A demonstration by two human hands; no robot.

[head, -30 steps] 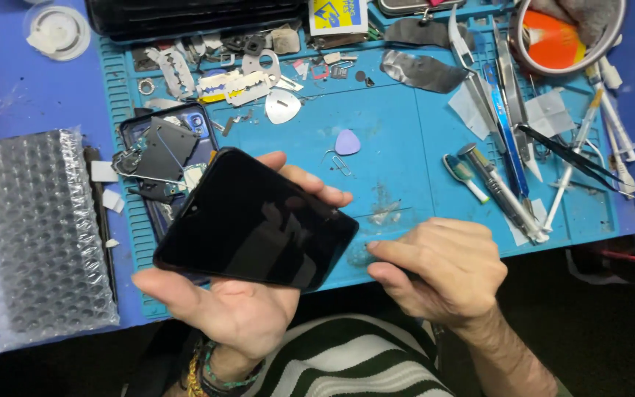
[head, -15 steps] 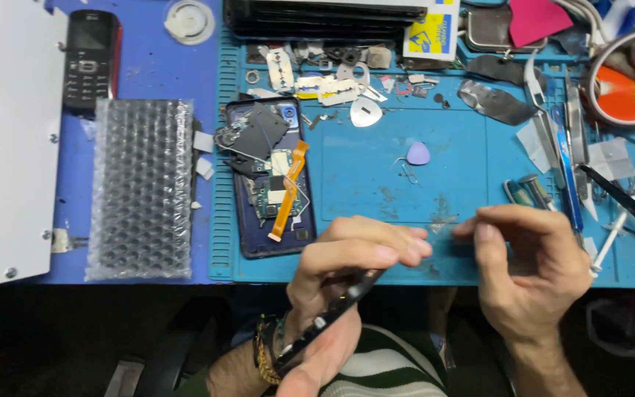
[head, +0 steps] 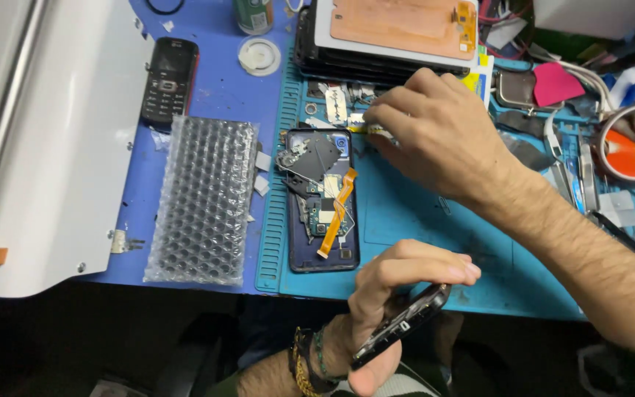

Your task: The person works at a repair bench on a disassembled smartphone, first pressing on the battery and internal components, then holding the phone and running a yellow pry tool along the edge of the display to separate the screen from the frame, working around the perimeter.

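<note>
The left hand (head: 395,294) is closed around a black phone screen panel (head: 402,326), held edge-on just off the near edge of the teal work mat (head: 420,220), fingers curled over its top and thumb beneath. That panel looks thin, stiff and glassy — light, slippery on its face and likely to crack if flexed, so the rim is probably the safest place to grip it. The right hand (head: 435,136) reaches to the far side of the mat, fingertips pinched together on a small yellowish strip (head: 365,129) among scattered metal bits; how firmly it grips I cannot tell. Near the mat's left edge lies an opened phone body (head: 321,198), dark blue, with bare circuitry and an orange ribbon cable (head: 338,213). Left of the mat, on the blue table, a sheet of bubble wrap (head: 203,198) lies flat, with an old black keypad phone (head: 169,79) beyond it
</note>
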